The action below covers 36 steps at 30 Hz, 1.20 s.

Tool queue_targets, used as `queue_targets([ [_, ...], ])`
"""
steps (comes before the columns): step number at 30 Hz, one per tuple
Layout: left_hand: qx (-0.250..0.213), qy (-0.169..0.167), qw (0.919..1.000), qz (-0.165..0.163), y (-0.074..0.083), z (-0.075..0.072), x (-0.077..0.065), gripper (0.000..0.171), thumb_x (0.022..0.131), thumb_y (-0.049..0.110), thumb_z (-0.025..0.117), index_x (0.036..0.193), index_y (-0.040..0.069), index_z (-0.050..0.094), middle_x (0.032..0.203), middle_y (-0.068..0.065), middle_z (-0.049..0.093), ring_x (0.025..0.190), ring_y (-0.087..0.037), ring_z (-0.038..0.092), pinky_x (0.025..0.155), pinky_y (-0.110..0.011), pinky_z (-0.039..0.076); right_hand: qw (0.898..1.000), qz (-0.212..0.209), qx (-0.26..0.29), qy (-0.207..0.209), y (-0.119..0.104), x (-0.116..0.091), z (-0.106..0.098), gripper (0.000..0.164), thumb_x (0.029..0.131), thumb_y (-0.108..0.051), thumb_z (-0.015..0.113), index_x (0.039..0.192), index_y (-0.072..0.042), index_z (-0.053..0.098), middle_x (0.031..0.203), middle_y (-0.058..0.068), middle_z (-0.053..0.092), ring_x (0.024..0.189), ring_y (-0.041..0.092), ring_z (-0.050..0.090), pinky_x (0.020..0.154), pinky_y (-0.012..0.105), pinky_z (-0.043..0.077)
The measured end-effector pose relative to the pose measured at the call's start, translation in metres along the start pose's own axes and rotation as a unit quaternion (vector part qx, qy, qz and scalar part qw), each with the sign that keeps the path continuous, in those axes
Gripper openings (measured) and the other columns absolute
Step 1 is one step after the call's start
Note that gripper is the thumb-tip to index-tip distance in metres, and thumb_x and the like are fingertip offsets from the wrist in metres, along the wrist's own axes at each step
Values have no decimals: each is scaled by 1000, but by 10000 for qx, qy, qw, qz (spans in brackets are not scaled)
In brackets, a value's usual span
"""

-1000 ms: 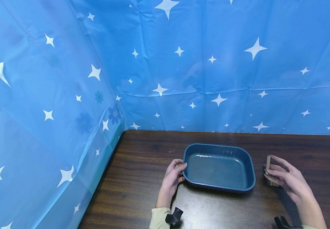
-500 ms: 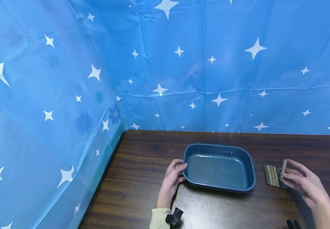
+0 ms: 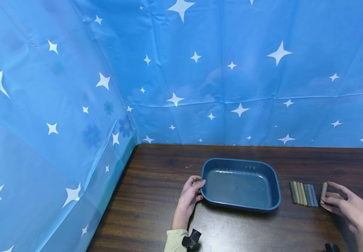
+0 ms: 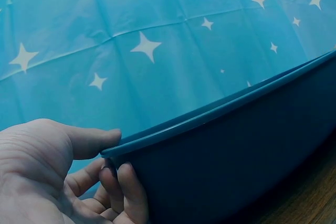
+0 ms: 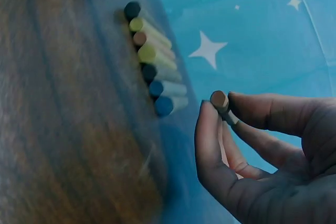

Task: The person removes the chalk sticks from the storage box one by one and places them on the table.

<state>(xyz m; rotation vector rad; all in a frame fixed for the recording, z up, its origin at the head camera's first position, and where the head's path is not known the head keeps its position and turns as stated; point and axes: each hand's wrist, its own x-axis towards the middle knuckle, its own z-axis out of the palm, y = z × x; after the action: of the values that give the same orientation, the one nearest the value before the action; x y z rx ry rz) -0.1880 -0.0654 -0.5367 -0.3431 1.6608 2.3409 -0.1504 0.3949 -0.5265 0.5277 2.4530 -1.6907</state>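
Note:
A brownish chalk stick (image 3: 324,191) is pinched between the thumb and fingers of my right hand (image 3: 351,208), at the right of the table. Its round brown end (image 5: 218,98) faces the camera in the right wrist view. Just left of this hand lies a side-by-side row of several chalk sticks (image 3: 303,194), coloured dark green, yellow, brown and blue. My left hand (image 3: 189,192) grips the left end of a dark blue rectangular tub (image 3: 239,189). In the left wrist view, the thumb is on the tub's rim (image 4: 157,136) and the fingers are against its outer wall.
The dark wood-grain table (image 3: 156,210) carries the tub and the chalk. A blue star-printed cloth (image 3: 206,77) hangs behind the table and along its left side. A black wrist camera (image 3: 191,238) sits at the left cuff.
My right hand has moved right with the brownish chalk stick, from above the row to beside it. More of the row, including the blue sticks, now shows. The left hand and tub have stayed put.

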Motion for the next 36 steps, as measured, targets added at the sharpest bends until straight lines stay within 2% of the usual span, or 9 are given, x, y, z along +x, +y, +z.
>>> queue_targets([
  [2, -10, 14, 10000, -10, 0, 0, 0, 18, 97, 10, 65, 111, 8, 54, 84, 1, 56, 67, -8, 50, 55, -19, 44, 9999, 11, -112, -58, 4, 2, -1, 69, 101, 9, 49, 156, 15, 8, 127, 51, 44, 72, -4, 62, 72, 31, 62],
  [6, 1, 8, 10000, -6, 0, 1, -1, 18, 97, 10, 65, 111, 8, 54, 84, 1, 56, 67, -8, 50, 55, -19, 44, 9983, 30, -585, -67, 12, 8, -1, 67, 100, 7, 52, 154, 18, 14, 119, 47, 54, 71, 1, 63, 69, 35, 62],
  [9, 16, 16, 10000, 4, 0, 1, 0, 18, 98, 10, 65, 111, 8, 54, 84, 1, 56, 67, -8, 50, 55, -19, 44, 9935, 68, -1134, 35, 14, 11, 0, 65, 97, 4, 57, 151, 19, 23, 109, 42, 63, 72, 15, 68, 66, 41, 61],
  [13, 54, 20, 10000, 9, 0, 1, 1, 18, 97, 11, 65, 111, 9, 54, 84, 0, 56, 68, -9, 51, 55, -20, 44, 9840, -1, -1772, 209, 11, 11, 3, 62, 95, 0, 61, 147, 19, 32, 106, 39, 66, 80, 37, 69, 67, 49, 57],
  [17, 54, -7, 10000, 13, 0, 2, 1, 18, 97, 12, 65, 111, 9, 54, 86, 0, 57, 69, -9, 51, 56, -20, 44, 9756, -298, -2148, 343, 6, 8, 8, 56, 96, 0, 61, 144, 19, 37, 102, 35, 69, 76, 35, 69, 74, 59, 51],
  [21, 13, -18, 10000, 6, 0, 3, 1, 17, 97, 11, 64, 110, 10, 54, 85, 0, 57, 68, -9, 52, 55, -20, 44, 9722, -468, -2246, 458, 3, 3, 9, 51, 96, 1, 61, 140, 18, 43, 98, 32, 70, 70, 29, 68, 77, 63, 47],
  [28, -5, -27, 10000, 14, -1, 5, 2, 17, 98, 10, 64, 110, 9, 54, 86, 0, 57, 68, -9, 53, 55, -19, 44, 9701, -410, -2314, 615, 3, 1, 8, 42, 99, -3, 61, 133, 17, 49, 96, 32, 67, 66, 23, 60, 60, 41, 45],
  [32, 19, -63, 10000, 6, -2, 5, 2, 17, 98, 11, 65, 111, 9, 54, 86, 0, 57, 68, -9, 53, 56, -20, 44, 9733, -184, -2187, 673, 6, 2, 6, 39, 104, -7, 55, 133, 17, 50, 108, 38, 63, 81, 40, 64, 64, 48, 50],
  [36, 155, 58, 9999, 40, -1, 7, 1, 19, 97, 12, 66, 111, 8, 55, 85, -1, 58, 67, -9, 53, 56, -20, 44, 9723, 91, -2191, 804, 4, 0, 5, 43, 109, -16, 47, 136, 17, 49, 129, 43, 51, 110, 58, 53, 83, 64, 48],
])
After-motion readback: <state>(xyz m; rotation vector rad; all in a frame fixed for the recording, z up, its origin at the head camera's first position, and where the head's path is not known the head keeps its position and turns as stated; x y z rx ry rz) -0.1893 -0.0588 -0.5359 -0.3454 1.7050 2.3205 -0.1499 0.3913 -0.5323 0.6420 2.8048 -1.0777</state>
